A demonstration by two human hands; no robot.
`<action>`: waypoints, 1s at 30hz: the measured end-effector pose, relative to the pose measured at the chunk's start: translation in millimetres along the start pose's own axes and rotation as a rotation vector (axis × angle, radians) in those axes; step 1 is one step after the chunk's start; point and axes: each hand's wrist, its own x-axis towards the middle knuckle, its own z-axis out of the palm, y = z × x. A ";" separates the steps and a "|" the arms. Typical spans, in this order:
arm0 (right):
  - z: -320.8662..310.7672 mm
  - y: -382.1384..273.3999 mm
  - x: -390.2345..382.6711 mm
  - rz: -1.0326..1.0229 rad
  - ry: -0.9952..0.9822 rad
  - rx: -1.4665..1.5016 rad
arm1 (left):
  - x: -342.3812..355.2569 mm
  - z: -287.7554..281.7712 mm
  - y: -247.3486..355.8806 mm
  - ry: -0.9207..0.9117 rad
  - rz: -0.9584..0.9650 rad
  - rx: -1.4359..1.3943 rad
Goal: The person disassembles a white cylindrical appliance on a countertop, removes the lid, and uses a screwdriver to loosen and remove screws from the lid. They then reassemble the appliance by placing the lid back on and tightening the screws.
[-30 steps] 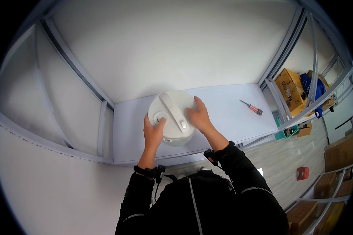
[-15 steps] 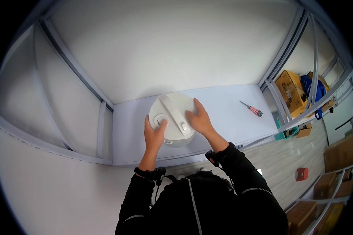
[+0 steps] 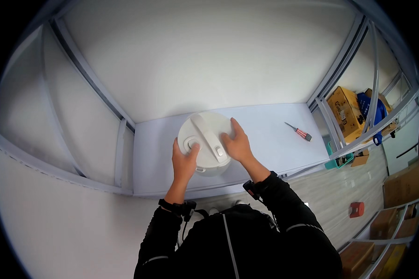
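- I saw the white cooker [image 3: 201,156] left of the middle of the pale surface [image 3: 270,123], lid upward; whether its base rested there, I could not tell.
- My left hand [image 3: 184,160] clasped the cooker's left side, thumb on the lid beside a round knob [image 3: 190,142], the other fingers mostly hidden.
- My right hand [image 3: 238,145] clasped the right side, thumb over the lid and fingers bent along the far right rim.
- Between the two hands, the lid's raised handle [image 3: 206,132] slanted from far left to near right.
- Well apart, toward the right end of the surface, I had a screwdriver [image 3: 302,133] lying with its shaft pointing far left.
- Beyond the right end I made out a yellow box [image 3: 346,114] with a blue bag [image 3: 373,107] just beside it.
- Nearer on that side stood a teal basket [image 3: 340,162], and a red stool [image 3: 356,209] stood on the floor [image 3: 319,193].
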 end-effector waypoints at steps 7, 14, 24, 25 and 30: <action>-2.3 -2.3 1.9 0.014 -0.042 -0.033 | 8.1 -2.0 -19.2 -0.036 -0.009 -0.081; -0.5 -10.6 -1.8 0.004 -0.027 -0.039 | 10.2 -3.8 -27.5 -0.008 -0.042 -0.121; -0.2 2.8 4.9 -0.031 -0.018 -0.065 | 8.0 2.8 -22.7 0.016 -0.067 -0.101; -1.3 2.4 6.2 -0.029 -0.029 -0.064 | 5.7 3.4 -21.9 0.022 -0.065 -0.103; -8.5 3.5 10.2 -0.004 -0.085 -0.057 | -2.2 -5.3 -2.3 -0.031 -0.131 -0.106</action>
